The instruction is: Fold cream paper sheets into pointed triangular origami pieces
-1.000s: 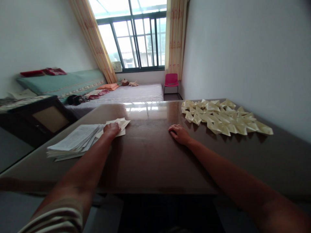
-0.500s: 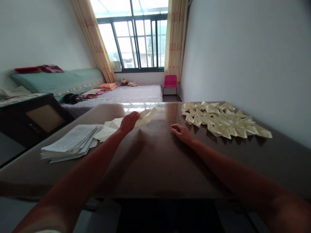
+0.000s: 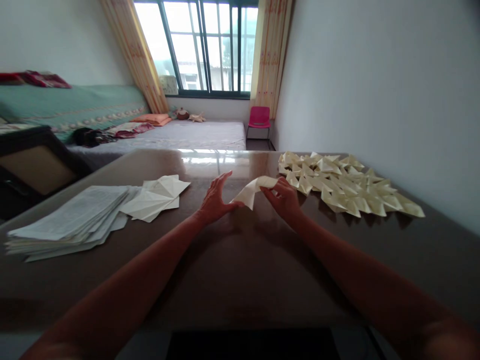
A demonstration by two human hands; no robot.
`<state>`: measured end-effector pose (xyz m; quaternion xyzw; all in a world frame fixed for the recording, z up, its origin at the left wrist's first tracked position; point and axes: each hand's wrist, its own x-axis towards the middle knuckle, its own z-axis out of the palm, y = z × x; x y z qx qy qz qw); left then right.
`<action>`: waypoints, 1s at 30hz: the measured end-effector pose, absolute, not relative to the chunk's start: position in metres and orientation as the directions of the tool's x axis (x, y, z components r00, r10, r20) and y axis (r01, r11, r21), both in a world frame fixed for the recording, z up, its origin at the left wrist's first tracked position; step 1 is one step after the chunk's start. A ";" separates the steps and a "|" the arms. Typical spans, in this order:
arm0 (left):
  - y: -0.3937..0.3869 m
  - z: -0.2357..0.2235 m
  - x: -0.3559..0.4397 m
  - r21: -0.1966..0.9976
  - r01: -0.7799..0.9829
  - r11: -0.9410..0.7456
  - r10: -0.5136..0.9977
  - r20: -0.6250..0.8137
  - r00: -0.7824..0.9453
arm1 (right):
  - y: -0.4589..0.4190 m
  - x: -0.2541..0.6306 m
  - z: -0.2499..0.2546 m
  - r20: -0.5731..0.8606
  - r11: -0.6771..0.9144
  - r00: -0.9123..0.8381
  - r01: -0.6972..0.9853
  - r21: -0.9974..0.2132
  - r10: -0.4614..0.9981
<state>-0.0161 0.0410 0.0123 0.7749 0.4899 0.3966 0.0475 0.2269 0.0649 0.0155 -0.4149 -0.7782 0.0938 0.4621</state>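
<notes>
A cream, creased sheet of paper is held just above the table, bent into an arch. My right hand pinches its right end between thumb and fingers. At the left end, my left hand is spread, fingers raised and apart, with the thumb at the paper's lower edge. Whether that thumb presses on the sheet or only brushes it is unclear. Left of my hands lie several flat creased sheets, fanned over one another. On the right, a group of folded paper pieces stands in rows with pointed tips.
A thick stack of printed paper lies on the left of the glossy brown table. Beyond are a bed, a pink chair and a window. A dark cabinet stands at left, a white wall at right.
My left hand has carried the sheet from the left to the middle and spread its fingers. My right hand has taken hold of the sheet's right end. The view has shifted and tilted down slightly.
</notes>
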 end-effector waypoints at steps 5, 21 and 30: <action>0.034 0.009 -0.013 0.180 0.790 -0.586 0.723 0.557 0.409 | 0.055 0.244 0.013 0.621 0.778 -0.507 0.554 -0.296 0.598; 0.030 0.002 -0.011 0.473 0.708 -0.525 0.850 0.248 0.464 | 0.083 0.265 0.010 0.119 0.521 -0.755 0.320 -0.792 0.645; 0.034 -0.007 -0.005 0.569 0.708 -0.418 0.908 0.259 0.329 | 0.088 0.258 0.001 0.039 0.272 -0.622 0.286 -0.919 0.782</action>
